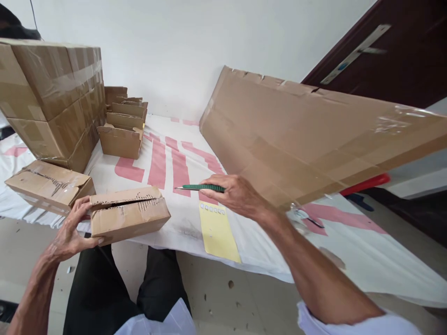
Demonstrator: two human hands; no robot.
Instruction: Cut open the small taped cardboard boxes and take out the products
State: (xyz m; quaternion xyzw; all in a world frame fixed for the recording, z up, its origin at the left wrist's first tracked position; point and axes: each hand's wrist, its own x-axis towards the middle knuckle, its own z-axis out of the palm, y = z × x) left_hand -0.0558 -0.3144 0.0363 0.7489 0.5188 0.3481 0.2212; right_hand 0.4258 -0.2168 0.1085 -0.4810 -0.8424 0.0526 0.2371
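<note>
My left hand (pixel 71 232) grips the left end of a small cardboard box (pixel 134 218), thumb along its near side and fingers at the top edge. The box sits tilted at the table's front edge; its top seam is torn and gapes slightly. Pinched in my right hand (pixel 233 191) is a slim green tool, seemingly tweezers (pixel 204 187), its thin metal tip pointing left above the cloth. Below that hand lies a yellow sheet (pixel 220 237) with a row of small whitish pieces near its top. Another closed box (pixel 49 181) with a ragged seam rests left of my left hand.
Large taped cartons (pixel 52 93) are stacked at the left. Behind stand several open small boxes (pixel 122 139) in a row. A big cardboard sheet or carton (pixel 296 135) leans across the right side. A white cloth with pink print (pixel 171 163) covers the table; a dark door (pixel 412 60) stands beyond.
</note>
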